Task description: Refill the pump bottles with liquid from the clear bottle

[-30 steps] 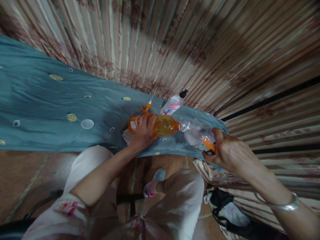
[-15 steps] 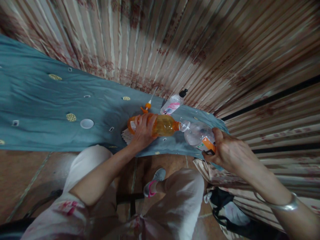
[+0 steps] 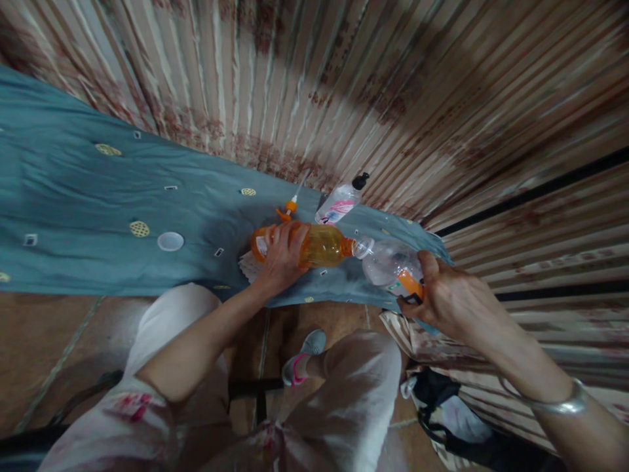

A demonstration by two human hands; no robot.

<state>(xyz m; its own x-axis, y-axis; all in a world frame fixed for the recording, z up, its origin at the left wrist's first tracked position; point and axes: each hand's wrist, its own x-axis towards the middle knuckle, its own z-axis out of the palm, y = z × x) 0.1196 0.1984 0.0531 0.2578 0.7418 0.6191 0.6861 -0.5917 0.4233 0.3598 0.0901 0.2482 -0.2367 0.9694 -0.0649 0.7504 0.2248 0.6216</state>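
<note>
My left hand [image 3: 282,252] grips the orange bottle [image 3: 314,246], tipped on its side over the blue cloth [image 3: 98,203], its mouth touching the mouth of the clear bottle [image 3: 388,262] that my right hand [image 3: 442,301] clasps. The clear bottle's orange label is too blurred to read. Behind them lies a pump bottle [image 3: 341,200] with pink print I cannot make out.

Open cloth [image 3: 73,196] leftward, white lid [image 3: 170,241], curtain [image 3: 344,85] seemingly close behind
</note>
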